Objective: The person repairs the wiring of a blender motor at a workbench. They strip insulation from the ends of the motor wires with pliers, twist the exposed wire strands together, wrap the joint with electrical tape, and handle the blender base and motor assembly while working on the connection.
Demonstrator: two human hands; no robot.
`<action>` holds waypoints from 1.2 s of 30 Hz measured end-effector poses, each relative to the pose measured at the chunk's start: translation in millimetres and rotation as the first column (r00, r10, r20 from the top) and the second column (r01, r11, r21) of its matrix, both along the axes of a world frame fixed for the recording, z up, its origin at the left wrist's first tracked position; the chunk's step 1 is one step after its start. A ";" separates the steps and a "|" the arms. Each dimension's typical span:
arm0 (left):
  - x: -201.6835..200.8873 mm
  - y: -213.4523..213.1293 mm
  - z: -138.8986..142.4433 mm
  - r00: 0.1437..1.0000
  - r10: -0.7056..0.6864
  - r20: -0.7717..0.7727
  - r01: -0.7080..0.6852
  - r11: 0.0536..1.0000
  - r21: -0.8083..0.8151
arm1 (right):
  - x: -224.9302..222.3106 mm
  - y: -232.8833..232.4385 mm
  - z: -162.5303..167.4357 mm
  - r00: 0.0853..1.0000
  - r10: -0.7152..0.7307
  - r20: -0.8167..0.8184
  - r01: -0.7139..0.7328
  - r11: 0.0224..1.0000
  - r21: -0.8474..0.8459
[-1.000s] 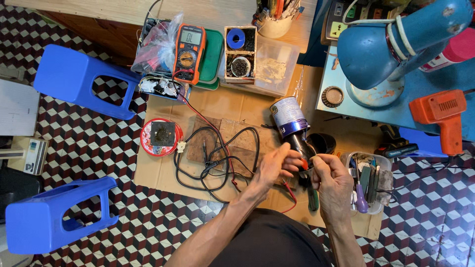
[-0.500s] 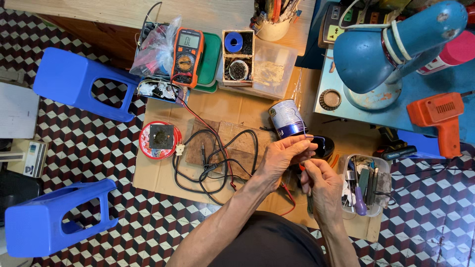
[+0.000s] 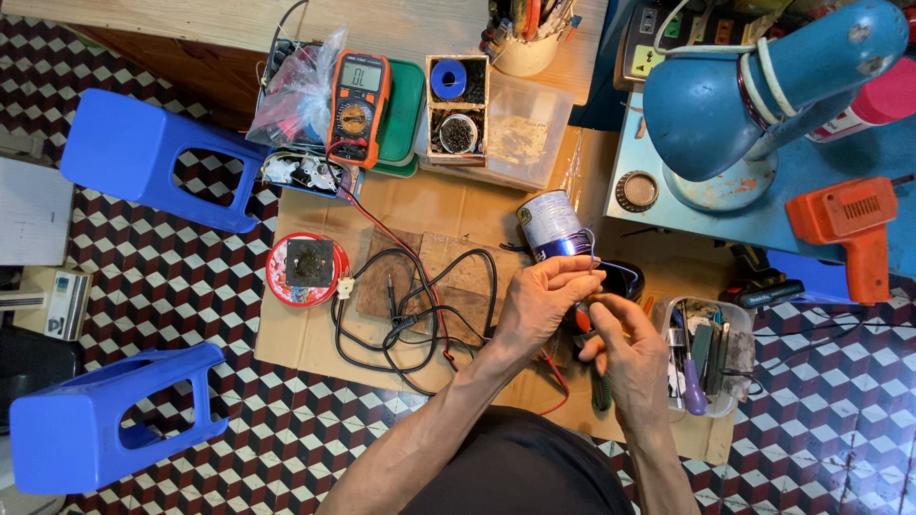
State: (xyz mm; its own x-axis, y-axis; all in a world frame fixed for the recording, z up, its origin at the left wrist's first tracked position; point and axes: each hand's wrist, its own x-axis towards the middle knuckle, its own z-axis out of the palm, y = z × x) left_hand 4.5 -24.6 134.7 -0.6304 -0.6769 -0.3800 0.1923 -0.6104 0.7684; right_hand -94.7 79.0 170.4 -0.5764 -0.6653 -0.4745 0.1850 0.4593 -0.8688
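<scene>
Thin blue wire (image 3: pixel 611 269) pinched between left hand (image 3: pixel 544 300) and right hand (image 3: pixel 625 348) fingertips, long axis arching left-to-right, just below the tin can (image 3: pixel 551 227).

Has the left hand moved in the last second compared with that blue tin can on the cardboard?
Yes. The left hand has shifted up and to the right, closer to the blue tin can, and now pinches a thin wire just below it.

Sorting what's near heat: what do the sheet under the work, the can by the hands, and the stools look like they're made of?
Sheet: likely corrugated cardboard, matte brown with creases. Can: looks like metal, with a shiny rim and a glossy blue label. Stools: moulded plastic, smooth, uniformly blue with a slight sheen.
</scene>
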 end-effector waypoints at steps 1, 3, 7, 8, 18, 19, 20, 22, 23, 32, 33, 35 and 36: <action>0.2 -0.4 0.9 0.998 -0.003 0.058 0.005 0.999 -0.047 | -3.0 -1.6 1.9 0.998 -0.003 -0.055 0.004 1.000 0.015; 0.3 -1.8 3.1 0.985 -0.002 0.174 0.026 0.990 -0.137 | -11.4 -5.2 3.5 0.998 -0.043 0.041 0.049 0.987 -0.153; 1.0 -3.3 6.9 0.962 0.005 0.274 0.066 0.967 -0.248 | -26.0 -8.4 -1.7 0.969 -0.088 0.232 0.156 0.943 -0.294; 1.1 -3.6 6.9 0.957 0.002 0.289 0.079 0.960 -0.268 | -28.2 -10.2 -5.1 0.981 -0.094 0.170 0.139 0.950 -0.280; 9.5 -25.7 -4.5 0.977 -0.172 -0.126 0.204 0.927 0.314 | -50.8 -28.3 -27.0 0.995 -0.098 0.034 0.104 0.956 -0.273; 11.5 -27.0 -4.3 0.975 -0.167 -0.149 0.210 0.914 0.346 | -51.3 -28.1 -28.1 0.992 -0.108 0.064 0.122 0.954 -0.273; 13.2 -28.2 -3.4 0.972 -0.160 -0.172 0.215 0.901 0.377 | -51.9 -27.6 -28.9 0.993 -0.099 0.066 0.114 0.953 -0.280; 12.6 -28.9 -1.3 0.966 -0.150 -0.209 0.226 0.883 0.411 | -52.4 -28.2 -32.0 0.994 -0.079 0.070 0.096 0.950 -0.297; 11.7 -28.9 -0.1 0.963 -0.149 -0.224 0.232 0.880 0.415 | -52.3 -28.7 -33.8 0.994 -0.077 0.077 0.097 0.949 -0.301; 10.2 -27.9 7.7 0.957 -0.191 -0.219 0.266 0.882 0.389 | -55.0 -23.5 -40.1 0.994 -0.048 0.095 0.072 0.961 -0.269; 10.2 -28.0 7.5 0.955 -0.196 -0.222 0.272 0.878 0.393 | -54.9 -23.9 -41.2 0.994 -0.047 0.102 0.072 0.962 -0.265; 10.3 -27.9 6.3 0.958 -0.204 -0.204 0.274 0.864 0.422 | -54.6 -24.7 -42.8 0.991 -0.043 0.126 0.075 0.961 -0.267; 10.5 -27.7 5.1 0.959 -0.208 -0.194 0.274 0.857 0.436 | -54.4 -25.1 -43.2 0.989 -0.041 0.143 0.079 0.959 -0.273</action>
State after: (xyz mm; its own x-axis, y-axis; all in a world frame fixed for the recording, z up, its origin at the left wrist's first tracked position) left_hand 15.0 -52.3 139.8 -0.8187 -0.2700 -0.5068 0.0752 -0.9254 0.3715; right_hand -149.2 53.9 127.3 -0.5628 -0.7477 -0.3524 0.3286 0.1888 -0.9254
